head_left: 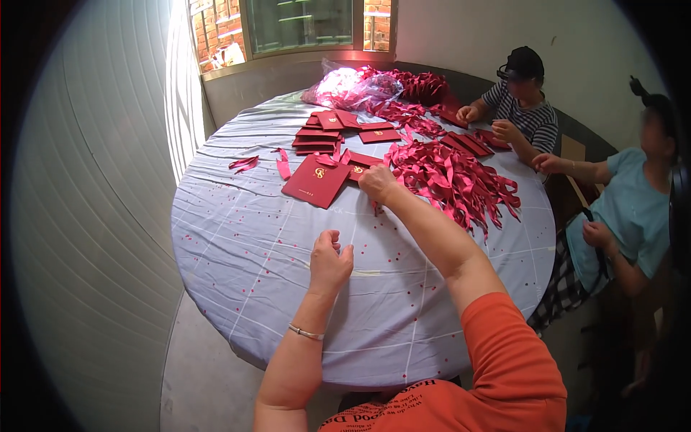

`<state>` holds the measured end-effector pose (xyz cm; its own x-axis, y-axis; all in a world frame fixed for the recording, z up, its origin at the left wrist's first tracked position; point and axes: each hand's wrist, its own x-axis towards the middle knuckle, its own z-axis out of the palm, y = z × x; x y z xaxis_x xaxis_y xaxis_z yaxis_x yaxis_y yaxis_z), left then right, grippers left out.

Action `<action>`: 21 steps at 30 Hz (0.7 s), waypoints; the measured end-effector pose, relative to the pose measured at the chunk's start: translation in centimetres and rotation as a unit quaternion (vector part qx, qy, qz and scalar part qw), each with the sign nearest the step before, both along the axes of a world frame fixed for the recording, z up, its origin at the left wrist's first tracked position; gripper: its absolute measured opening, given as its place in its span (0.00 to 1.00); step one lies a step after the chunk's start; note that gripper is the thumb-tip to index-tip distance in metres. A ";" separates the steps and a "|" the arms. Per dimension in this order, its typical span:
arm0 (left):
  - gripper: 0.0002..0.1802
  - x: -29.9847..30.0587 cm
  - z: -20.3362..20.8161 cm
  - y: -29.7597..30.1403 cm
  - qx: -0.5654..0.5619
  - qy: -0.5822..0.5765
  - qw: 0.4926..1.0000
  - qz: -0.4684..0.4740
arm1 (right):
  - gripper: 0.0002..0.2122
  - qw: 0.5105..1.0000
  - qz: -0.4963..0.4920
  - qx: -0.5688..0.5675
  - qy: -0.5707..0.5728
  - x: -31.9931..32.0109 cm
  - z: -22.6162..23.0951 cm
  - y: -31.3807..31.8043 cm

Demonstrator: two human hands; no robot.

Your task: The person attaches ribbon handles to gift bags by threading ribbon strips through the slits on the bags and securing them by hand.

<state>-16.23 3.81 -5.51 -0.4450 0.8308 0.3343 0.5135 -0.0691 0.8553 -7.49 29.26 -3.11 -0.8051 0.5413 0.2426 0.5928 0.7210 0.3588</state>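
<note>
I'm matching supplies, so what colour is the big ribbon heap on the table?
Deep pinkish red; the ribbon heap shows best in the head view.

The folders are deep red with gold emblems, and the ribbons are a glossier, pinkish crimson. The pale lavender-blue tablecloth carries a grid of thin white lines and a scatter of small red specks. An orange shirt bears black lettering, one co-worker's top is striped dark and white, another's top light aqua.
</note>
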 end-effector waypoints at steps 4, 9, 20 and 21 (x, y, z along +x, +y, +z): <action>0.19 0.4 0.2 0.2 -0.001 0.003 1.000 -0.014 | 0.06 0.978 0.068 0.180 -0.076 2.6 0.4 1.6; 0.18 0.1 -0.5 0.3 0.012 0.012 1.000 -0.026 | 0.06 0.953 0.075 0.291 0.044 7.9 3.6 0.3; 0.09 1.1 1.3 0.4 0.136 -0.093 0.985 -0.046 | 0.10 0.680 -0.022 -0.395 0.617 18.5 3.6 -15.8; 0.09 1.1 1.5 0.2 0.133 -0.092 0.986 -0.046 | 0.10 0.679 -0.023 -0.397 0.618 18.9 3.4 -17.1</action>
<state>-15.12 4.05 -3.99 -0.4449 0.7639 0.4675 0.3333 -0.3433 0.8781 11.39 12.19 0.28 -0.2304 0.9138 0.3344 0.1163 0.3671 -0.9229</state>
